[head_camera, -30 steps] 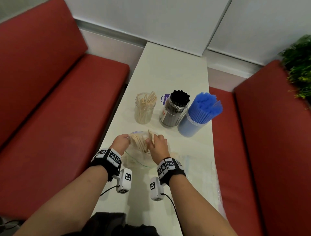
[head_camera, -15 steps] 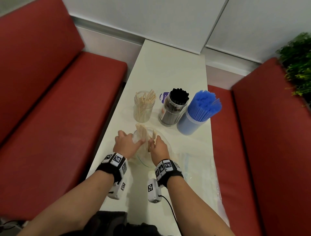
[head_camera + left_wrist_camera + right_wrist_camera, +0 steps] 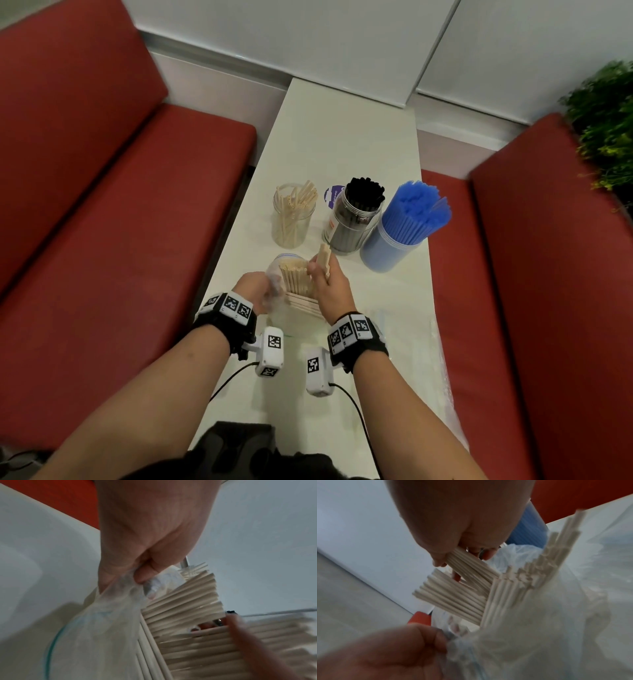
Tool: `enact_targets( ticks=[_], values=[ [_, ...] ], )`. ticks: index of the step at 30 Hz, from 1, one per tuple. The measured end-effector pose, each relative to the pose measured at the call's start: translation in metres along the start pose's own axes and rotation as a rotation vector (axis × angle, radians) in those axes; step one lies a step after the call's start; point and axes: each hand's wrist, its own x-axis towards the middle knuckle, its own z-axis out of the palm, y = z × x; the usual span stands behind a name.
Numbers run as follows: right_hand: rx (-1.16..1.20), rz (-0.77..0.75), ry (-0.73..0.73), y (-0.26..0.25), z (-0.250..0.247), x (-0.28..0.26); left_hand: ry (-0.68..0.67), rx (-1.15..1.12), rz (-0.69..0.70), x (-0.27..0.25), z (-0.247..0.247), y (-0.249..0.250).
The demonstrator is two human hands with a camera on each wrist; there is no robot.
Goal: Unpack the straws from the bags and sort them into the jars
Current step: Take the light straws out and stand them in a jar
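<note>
A clear plastic bag (image 3: 277, 274) full of beige straws (image 3: 295, 279) lies on the white table (image 3: 346, 137) before me. My left hand (image 3: 255, 289) pinches the bag's crumpled edge (image 3: 126, 588). My right hand (image 3: 327, 277) grips a small bundle of beige straws (image 3: 323, 255), lifted partly out of the bag; the bundle (image 3: 467, 569) shows between thumb and fingers. Behind stand three jars: a clear jar with beige straws (image 3: 293, 216), a jar of black straws (image 3: 354, 219), and a jar of blue straws (image 3: 404, 229).
Red benches (image 3: 102, 240) flank the narrow table on both sides. An empty clear bag (image 3: 428, 349) lies at the table's right edge. A purple-and-white label (image 3: 333, 196) lies behind the black jar. A green plant (image 3: 606, 126) stands at the far right.
My right hand has pulled a bundle of beige straws up from the bag. My left hand has shifted to pinch the bag's left edge.
</note>
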Motion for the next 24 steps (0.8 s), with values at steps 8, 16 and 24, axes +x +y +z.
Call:
enact_targets(
  ticks=[8, 16, 24],
  values=[
    [0.117, -0.027, -0.034, -0.004, 0.006, 0.000, -0.029, 0.271, -0.002, -0.004, -0.005, 0.005],
    [0.303, 0.023, 0.123, -0.016, 0.017, 0.003, -0.099, 0.149, 0.089, -0.011, -0.008, 0.001],
    [0.400, -0.011, 0.143, -0.057, 0.002, 0.014, -0.116, 0.188, 0.083, -0.014, -0.008, 0.002]
  ],
)
